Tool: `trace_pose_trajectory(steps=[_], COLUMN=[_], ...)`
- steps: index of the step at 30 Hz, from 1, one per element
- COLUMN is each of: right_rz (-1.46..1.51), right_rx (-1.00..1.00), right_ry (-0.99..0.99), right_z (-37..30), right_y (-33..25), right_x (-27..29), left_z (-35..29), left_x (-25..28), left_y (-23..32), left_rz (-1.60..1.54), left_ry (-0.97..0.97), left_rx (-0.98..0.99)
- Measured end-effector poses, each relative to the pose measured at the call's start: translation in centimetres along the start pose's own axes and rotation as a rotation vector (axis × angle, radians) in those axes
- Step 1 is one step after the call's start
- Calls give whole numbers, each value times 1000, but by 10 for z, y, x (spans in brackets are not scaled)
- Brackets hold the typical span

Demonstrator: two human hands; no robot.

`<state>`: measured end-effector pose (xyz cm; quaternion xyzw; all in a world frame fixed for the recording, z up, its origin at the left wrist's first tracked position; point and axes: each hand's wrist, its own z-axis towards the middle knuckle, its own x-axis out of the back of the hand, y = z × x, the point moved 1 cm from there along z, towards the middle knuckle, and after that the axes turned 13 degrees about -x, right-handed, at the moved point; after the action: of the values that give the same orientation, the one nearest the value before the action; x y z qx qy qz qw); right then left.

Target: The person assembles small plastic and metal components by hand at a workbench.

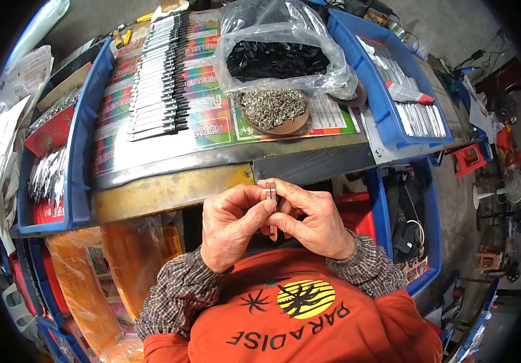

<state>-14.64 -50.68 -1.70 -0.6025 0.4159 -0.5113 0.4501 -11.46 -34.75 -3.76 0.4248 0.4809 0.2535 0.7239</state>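
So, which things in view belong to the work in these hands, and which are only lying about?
Likely for the work:
small metal piece, held by left hand and right hand
row of metal pieces
black pieces
metal bits

Likely just lying about:
red stool
black fan
papers

Counting 2 hands [229, 227]; on tabletop [212, 152], 2 blue trays [82, 142]; 1 clear bag [340, 78]; 2 round dishes [289, 126], one partly hidden; 1 row of metal strips [153, 97], uncountable singly
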Motion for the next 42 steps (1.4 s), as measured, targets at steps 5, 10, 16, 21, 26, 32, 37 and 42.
trace_pose_trajectory(steps=[5,10,16,21,26,32,37,42], right_rz=[-8,146,241,297,214,-229,-693,-1043], right_rx=[44,6,54,66,99,200,363,297], right_ry=[-138,-305,-169,-45,-5,59,405,432], right_z=[10,12,19,26,30,53,108,169], right_y=[-13,-13,-14,-7,-7,-38,-56,-41], right_x=[22,25,25,17,16,51,92,129], left_z=[0,4,10,12,12,15,15,18], left_x=[5,10,1,-9,-8,2,15,18], left_y=[11,21,24,14,12,16,19,25], left_rz=[12,15,433,674,853,982,1042,1060], left_ry=[-188,-338,-260,-103,-57,-104,-110,-91], left_rx=[162,275,-67,-378,-516,-532,-527,-550])
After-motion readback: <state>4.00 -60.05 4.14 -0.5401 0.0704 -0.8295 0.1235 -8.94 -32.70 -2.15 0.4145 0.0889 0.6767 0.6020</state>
